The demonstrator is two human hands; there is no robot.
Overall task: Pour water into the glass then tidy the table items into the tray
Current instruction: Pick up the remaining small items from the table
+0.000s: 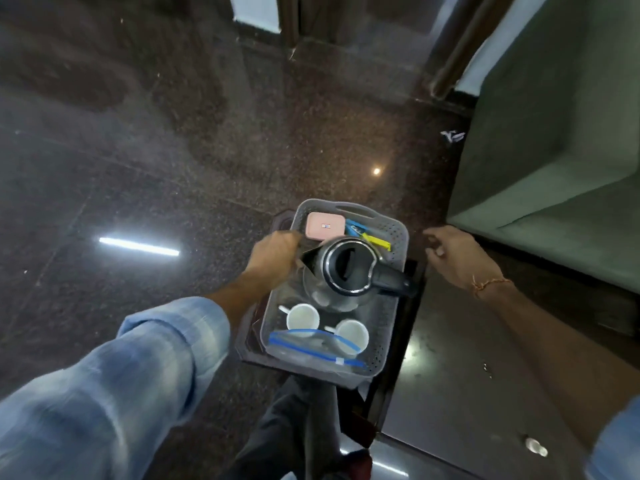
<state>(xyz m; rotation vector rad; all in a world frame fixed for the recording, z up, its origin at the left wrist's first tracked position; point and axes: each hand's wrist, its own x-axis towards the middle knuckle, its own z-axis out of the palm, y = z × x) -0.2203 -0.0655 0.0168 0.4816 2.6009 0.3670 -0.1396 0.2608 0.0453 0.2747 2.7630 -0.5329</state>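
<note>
The left hand (275, 259) curls its grip on the grey tray's (398, 237) left rim, beside the jug's (349, 268) spout. The jug stands inside, handle pointing right toward the right hand (457, 258), spread empty just beyond the tray.

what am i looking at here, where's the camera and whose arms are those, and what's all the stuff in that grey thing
There is no machine here. The one picture comes from a camera worn on a person's head, looking down, so the two arms are that person's own. The left hand, in a blue sleeve, rests at the left rim of a grey plastic tray and seems to grip it. The right hand hangs open beside the tray and holds nothing. Inside the tray stand a glass jug with a black lid, two white cups, a pink box, blue and yellow clips and a clear zip bag. The tray sits on a small dark stand above a polished stone floor.
</note>
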